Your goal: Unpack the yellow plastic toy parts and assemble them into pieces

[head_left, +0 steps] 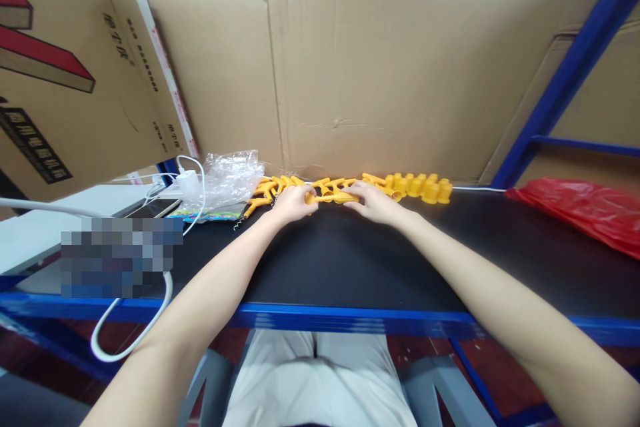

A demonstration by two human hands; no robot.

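Both hands reach to the row of yellow plastic parts along the back of the black shelf top. My left hand (294, 203) is closed, thumb and fingers pinching a yellow plastic part (324, 198) that spans the gap between the hands. My right hand (373, 202) is closed on the other end of this part, with the fingers curled over it. To the left lie several yellow T-shaped corkscrew handles (260, 202), one with a metal spiral (239, 222) showing. Right of my right hand stand several yellow cup-shaped pieces (429, 188).
Clear plastic wrap (230, 177), a white charger (189, 183) and cables lie at the left, near a blurred-out patch. A red plastic bag (580, 210) rests at the right. Cardboard (380, 73) walls the back; a blue rail (350, 319) forms the front edge.
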